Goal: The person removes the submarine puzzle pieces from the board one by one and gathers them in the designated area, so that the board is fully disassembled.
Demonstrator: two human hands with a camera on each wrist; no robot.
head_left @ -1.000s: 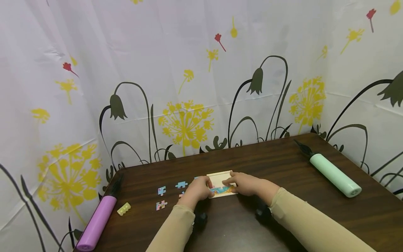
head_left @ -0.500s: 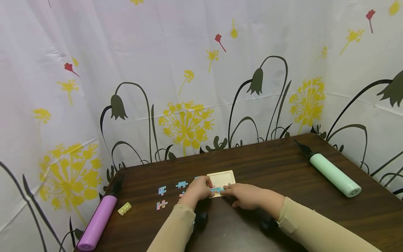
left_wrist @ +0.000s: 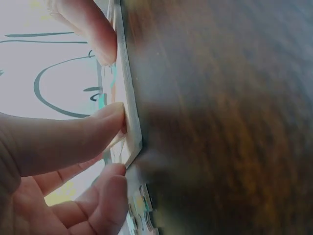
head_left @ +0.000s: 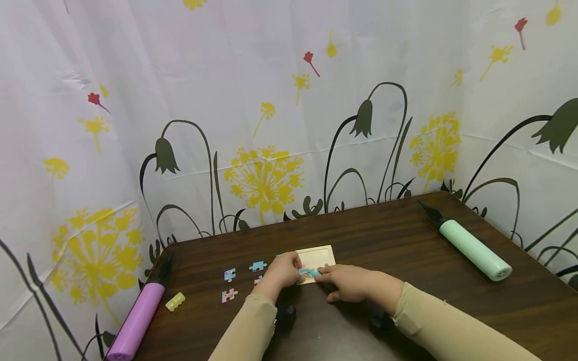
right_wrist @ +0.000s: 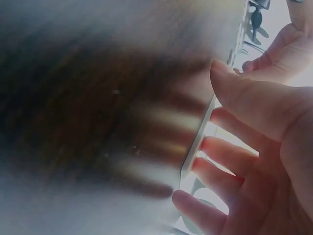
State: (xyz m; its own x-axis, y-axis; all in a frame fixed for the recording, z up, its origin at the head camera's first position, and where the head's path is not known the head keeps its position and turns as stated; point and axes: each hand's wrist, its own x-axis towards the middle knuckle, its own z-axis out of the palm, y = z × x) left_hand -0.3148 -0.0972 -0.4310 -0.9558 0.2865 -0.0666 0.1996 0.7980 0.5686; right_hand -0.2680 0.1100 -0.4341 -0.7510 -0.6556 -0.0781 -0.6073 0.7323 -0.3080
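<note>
A small wooden puzzle tray (head_left: pixel 321 254) lies on the dark table (head_left: pixel 388 240), with a few coloured pieces fitted along its near edge (head_left: pixel 310 273). My left hand (head_left: pixel 289 268) grips the tray's near left corner. In the left wrist view the thumb (left_wrist: pixel 105 122) presses the tray's edge (left_wrist: pixel 131 122) and a finger curls just below the corner. My right hand (head_left: pixel 331 281) lies on the table with straight fingers. In the right wrist view its fingertips (right_wrist: pixel 203 144) touch the tray's near edge (right_wrist: pixel 195 147).
Three loose puzzle pieces (head_left: pixel 230 274) (head_left: pixel 258 265) (head_left: pixel 229 295) lie left of the tray. A small yellow block (head_left: pixel 175 301) and a purple pump (head_left: pixel 135 321) sit at the table's left edge. A mint green pump (head_left: pixel 474 249) lies at the right. A flowered curtain (head_left: pixel 271 125) rings the table.
My right hand has drawn back off the top of the tray to its near edge. The left hand has stayed at the tray's corner.
</note>
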